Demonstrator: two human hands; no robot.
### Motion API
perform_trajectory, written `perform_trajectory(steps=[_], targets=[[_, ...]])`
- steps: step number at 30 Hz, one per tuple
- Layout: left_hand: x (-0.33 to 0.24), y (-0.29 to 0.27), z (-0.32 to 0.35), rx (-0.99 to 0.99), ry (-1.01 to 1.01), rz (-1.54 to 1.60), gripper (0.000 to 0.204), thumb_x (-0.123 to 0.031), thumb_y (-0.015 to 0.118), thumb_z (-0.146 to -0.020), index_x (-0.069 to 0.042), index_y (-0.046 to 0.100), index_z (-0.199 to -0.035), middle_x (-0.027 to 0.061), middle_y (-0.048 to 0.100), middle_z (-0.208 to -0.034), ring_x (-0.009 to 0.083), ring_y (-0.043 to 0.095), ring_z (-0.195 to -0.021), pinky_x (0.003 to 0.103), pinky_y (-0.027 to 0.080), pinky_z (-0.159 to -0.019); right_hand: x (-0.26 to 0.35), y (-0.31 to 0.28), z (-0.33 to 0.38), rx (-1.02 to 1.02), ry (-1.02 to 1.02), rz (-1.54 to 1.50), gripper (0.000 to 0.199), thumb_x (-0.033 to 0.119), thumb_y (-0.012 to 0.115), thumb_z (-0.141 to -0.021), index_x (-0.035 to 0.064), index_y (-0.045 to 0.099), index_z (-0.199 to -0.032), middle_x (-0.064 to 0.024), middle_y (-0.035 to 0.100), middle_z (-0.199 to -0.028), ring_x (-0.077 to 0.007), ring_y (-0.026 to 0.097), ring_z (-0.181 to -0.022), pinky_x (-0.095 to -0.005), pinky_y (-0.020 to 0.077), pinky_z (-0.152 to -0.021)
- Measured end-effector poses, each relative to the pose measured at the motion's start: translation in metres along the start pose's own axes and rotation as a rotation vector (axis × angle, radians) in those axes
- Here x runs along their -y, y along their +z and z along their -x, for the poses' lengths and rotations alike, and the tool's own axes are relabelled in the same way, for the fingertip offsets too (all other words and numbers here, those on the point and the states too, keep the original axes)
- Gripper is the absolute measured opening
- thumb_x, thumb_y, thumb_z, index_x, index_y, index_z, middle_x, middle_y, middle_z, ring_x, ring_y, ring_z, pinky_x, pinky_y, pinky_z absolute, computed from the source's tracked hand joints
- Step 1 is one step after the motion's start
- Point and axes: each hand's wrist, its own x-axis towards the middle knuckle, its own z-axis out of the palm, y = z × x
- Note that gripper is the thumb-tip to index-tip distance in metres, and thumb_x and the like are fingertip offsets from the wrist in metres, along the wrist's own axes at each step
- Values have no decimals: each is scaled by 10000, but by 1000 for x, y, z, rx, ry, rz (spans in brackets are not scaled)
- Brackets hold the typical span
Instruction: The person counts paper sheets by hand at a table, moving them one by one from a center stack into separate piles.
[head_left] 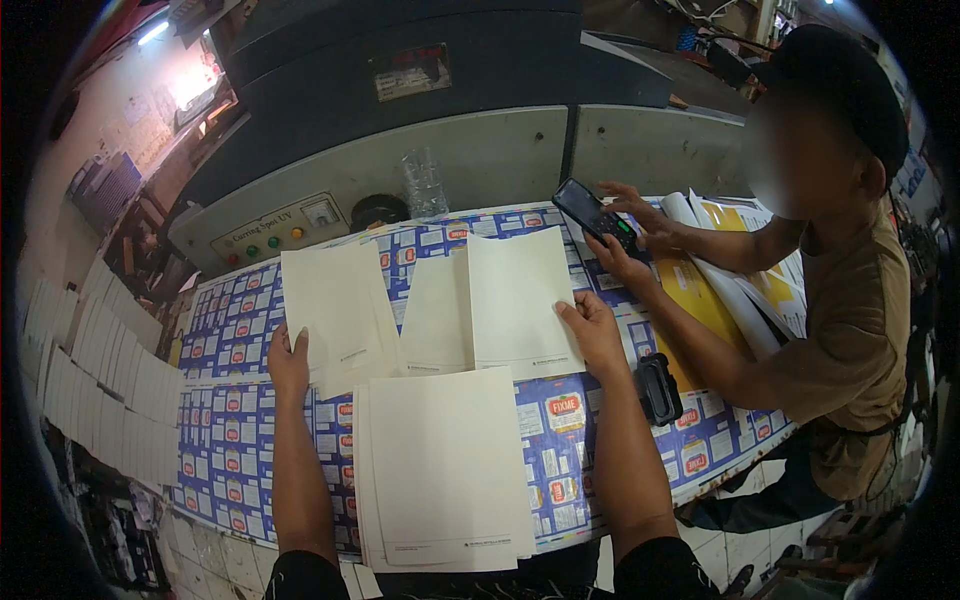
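Note:
My left hand (pixel 292 358) grips the left edge of a cream paper sheet (pixel 335 300), thumb on top; another sheet lies under it. On the other side, my right hand (pixel 594 330) pinches the right edge of a second cream sheet (pixel 520 300), its thumb on the face. Between them a further pale sheet (pixel 437 310) lies partly covered. Nearest to me, a small stack of cream sheets (pixel 445 470) rests between my forearms, its edges slightly uneven. Each sheet in front shows small print along its bottom edge.
A blue patterned sheet (pixel 230 400) covers the table. At right, a person (pixel 850 330) handles a phone (pixel 595 213) above yellow printed sheets (pixel 700 310). A black case-like object (pixel 659 388) lies by my right forearm. Behind stand a clear plastic cup (pixel 424 183) and a grey machine (pixel 470 165). Paper stacks (pixel 100 370) stand left.

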Motion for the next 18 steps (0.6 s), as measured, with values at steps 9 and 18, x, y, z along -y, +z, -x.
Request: perform_trajectory(steps=[9,18], targets=[[7,-1,-3,-5,28,13,402,-99,592,-956,91,489,-1295,193,648,-1179,207,630,-1076,294,471,-945,-5,-2,-3,11,-22,-3,211,134,657,-917,-29,610,-1043,-37,667,-839,-65,587,-689,-202,465,-617],[10,0,-4,-21,61,23,379,-82,575,-959,98,481,-1279,185,674,-1135,195,650,-1031,286,481,-903,-6,-1,-3,4,-27,-24,206,135,664,-914,-24,612,-1034,-14,645,-810,-54,560,-668,-197,449,-603]])
